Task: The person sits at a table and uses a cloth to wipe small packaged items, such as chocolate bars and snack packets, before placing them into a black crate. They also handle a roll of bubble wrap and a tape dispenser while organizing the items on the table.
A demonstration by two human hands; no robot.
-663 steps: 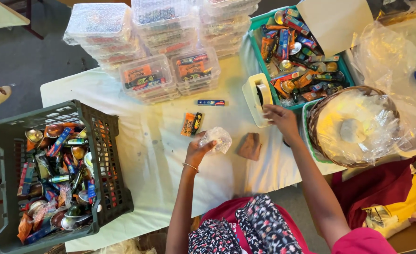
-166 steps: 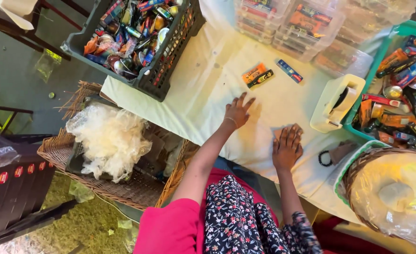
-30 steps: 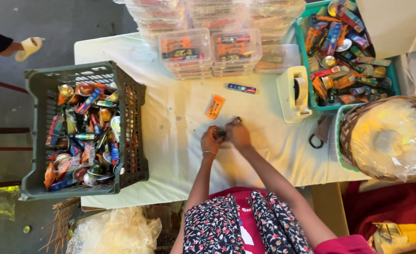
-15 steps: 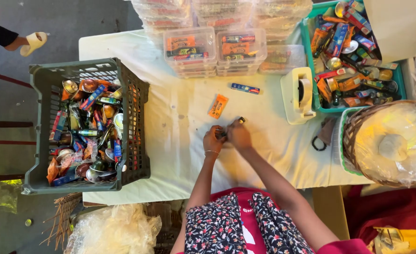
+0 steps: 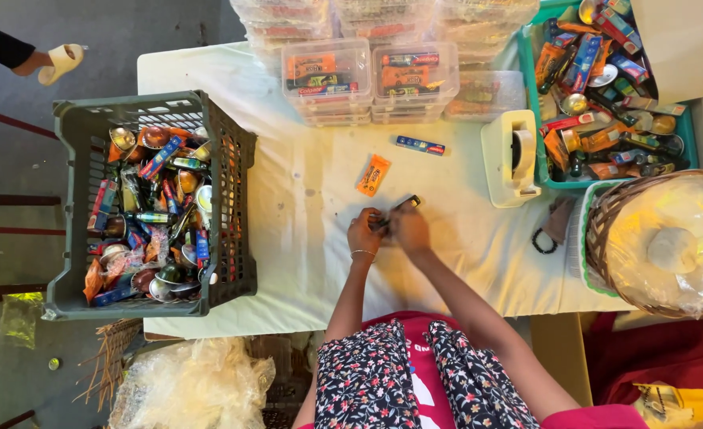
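An orange packet and blue tube lie on the white bench beyond both hands. Left hand and right hand meet, fingers pinching a small dark object.

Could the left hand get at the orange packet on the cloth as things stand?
Probably yes: the orange packet lies alone on bare white cloth just beyond the left hand, nothing between, though both hands already hold a small dark item.

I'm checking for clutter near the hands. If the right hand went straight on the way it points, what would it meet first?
Probably the flat orange packet on the white tablecloth, up-left of the right hand; direction is uncertain.
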